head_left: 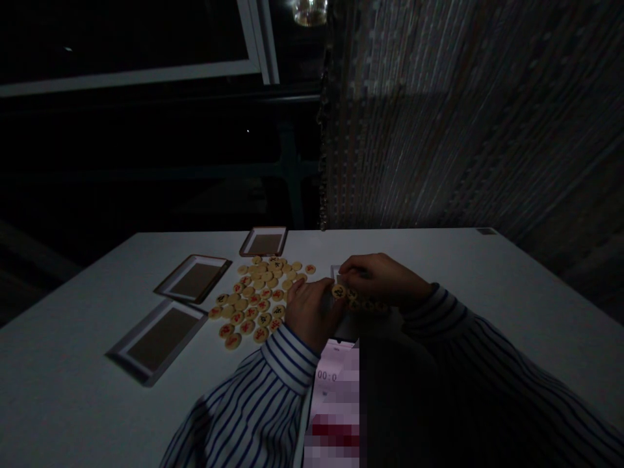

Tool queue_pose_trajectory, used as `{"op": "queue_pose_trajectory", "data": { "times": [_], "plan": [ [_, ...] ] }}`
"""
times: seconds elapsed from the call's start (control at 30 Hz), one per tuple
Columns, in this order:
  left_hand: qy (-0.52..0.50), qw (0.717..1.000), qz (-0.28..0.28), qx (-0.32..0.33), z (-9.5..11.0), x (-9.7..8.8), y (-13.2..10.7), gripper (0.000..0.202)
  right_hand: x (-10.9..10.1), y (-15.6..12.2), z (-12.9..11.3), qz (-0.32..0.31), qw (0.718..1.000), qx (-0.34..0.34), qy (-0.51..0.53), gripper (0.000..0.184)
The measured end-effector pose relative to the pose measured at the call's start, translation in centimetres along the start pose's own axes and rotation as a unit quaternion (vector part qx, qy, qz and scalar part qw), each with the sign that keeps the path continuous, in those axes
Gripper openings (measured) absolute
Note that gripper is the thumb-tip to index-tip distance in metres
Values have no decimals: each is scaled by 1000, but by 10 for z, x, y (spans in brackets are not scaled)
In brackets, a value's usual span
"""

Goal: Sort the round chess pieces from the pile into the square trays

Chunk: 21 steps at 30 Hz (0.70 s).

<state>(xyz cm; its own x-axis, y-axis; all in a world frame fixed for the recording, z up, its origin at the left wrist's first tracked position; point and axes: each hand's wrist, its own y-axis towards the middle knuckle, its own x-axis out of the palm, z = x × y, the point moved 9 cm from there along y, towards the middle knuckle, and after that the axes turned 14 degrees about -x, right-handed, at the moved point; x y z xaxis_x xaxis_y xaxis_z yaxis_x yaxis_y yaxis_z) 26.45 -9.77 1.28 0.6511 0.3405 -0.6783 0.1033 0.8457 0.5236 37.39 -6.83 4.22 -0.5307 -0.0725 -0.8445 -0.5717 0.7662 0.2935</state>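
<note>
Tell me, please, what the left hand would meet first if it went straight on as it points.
Probably the right hand, just past the round piece at the left hand's fingertips; depth is unclear.

In dim light, behind the white table [468, 257] a stranded curtain [414, 130] hangs to its right, a pale frame [131, 78] runs high to its left, a bluish post [291, 162] stands beyond its far edge, and a small fixture [310, 13] glows high beyond it
</note>
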Motion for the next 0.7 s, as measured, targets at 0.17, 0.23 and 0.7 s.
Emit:
{"op": "queue_pose_trajectory", "data": {
  "times": [0.17, 0.23, 0.7],
  "plan": [
    [-8, 1000, -3, -5, -1, 0, 1, 25, 9, 2, -3, -13, 999, -8, 37, 20],
    [-7, 1000, -4, -7, -1, 0, 1, 25, 12, 2, -3, -21, 998, -3, 54, 19],
    [-309, 916, -75, -243, -39, 18, -2, 29, 9, 2, 2, 34, 996, -17, 82, 19]
  ]
}}
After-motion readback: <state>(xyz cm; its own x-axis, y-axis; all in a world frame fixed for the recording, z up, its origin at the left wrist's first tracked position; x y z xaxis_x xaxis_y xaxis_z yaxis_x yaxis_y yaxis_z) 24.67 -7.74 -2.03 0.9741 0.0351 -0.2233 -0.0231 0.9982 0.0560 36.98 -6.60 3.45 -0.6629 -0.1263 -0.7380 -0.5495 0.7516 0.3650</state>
